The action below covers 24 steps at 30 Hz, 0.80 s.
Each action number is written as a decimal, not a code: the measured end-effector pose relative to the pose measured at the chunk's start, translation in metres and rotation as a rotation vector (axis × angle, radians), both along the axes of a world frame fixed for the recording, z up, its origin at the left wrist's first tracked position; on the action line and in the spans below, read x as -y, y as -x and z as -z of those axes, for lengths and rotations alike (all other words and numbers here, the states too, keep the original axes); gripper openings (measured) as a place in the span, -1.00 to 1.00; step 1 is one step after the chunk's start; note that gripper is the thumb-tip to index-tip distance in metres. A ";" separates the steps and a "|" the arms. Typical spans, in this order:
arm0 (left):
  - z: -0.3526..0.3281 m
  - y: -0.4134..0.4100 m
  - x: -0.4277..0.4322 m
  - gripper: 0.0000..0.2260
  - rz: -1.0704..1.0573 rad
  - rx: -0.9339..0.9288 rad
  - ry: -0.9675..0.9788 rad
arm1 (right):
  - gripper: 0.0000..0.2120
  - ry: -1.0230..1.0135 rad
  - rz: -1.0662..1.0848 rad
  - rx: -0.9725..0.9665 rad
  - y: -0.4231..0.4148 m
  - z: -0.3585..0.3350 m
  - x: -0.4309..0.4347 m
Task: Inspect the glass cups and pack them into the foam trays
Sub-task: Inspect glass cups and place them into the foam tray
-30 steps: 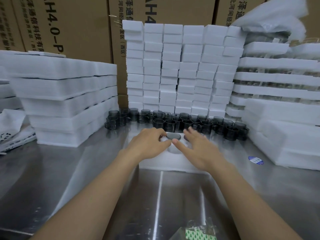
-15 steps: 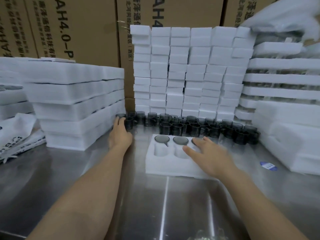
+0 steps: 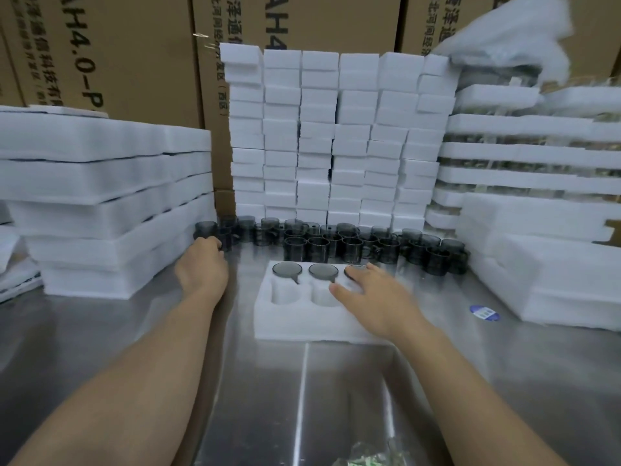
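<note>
A white foam tray (image 3: 295, 324) lies on the steel table in front of me. Its far row holds dark glass cups (image 3: 286, 270), and two near cavities stand empty. My right hand (image 3: 373, 297) rests flat on the tray's right part, fingertips touching the third cup (image 3: 353, 269). My left hand (image 3: 201, 267) reaches to the left end of a row of loose smoky glass cups (image 3: 336, 243) by the foam stacks. Its fingers curl at a cup (image 3: 205, 228) there, and whether they hold it is hidden.
Stacks of foam trays (image 3: 100, 196) rise at left, and foam blocks (image 3: 336, 136) are piled against cardboard boxes (image 3: 134, 45) behind. More foam trays with packed cups (image 3: 537, 163) stand at right. A blue sticker (image 3: 484, 312) lies on the steel table (image 3: 302, 398).
My left hand left the tray and moved left and forward to the cups at the row's left end. My right hand stayed on the tray's right side.
</note>
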<state>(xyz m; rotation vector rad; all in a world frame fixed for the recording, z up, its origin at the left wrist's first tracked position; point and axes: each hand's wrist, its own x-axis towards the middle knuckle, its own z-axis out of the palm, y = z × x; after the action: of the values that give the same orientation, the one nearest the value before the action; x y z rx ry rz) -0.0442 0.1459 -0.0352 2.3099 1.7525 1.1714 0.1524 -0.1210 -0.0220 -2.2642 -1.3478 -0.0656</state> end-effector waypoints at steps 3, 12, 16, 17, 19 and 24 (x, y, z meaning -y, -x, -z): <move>-0.009 0.001 0.016 -0.80 0.073 0.115 -0.079 | -0.38 -0.036 -0.002 -0.028 0.002 -0.003 0.002; -0.075 -0.027 0.142 -0.86 0.642 0.284 -0.737 | -0.10 -0.575 -0.051 -0.025 0.024 -0.016 0.012; -0.069 -0.053 0.192 -0.78 0.788 0.191 -1.027 | -0.12 -0.861 -0.078 -0.075 0.025 -0.028 0.016; -0.067 -0.057 0.199 -0.78 0.810 0.193 -1.052 | -0.17 -0.927 -0.062 -0.089 0.024 -0.030 0.018; -0.065 -0.060 0.206 -0.77 0.858 0.240 -1.059 | -0.28 -1.018 -0.008 -0.056 0.023 -0.034 0.020; -0.073 -0.048 0.205 -0.63 0.883 0.460 -0.894 | -0.41 -1.118 0.007 0.007 0.026 -0.041 0.022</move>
<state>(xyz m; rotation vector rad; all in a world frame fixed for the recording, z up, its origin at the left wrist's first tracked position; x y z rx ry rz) 0.0040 -0.0591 0.0374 2.3403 -0.0620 2.1765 0.1262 -0.1428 0.0193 -1.3035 -0.9191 -0.6502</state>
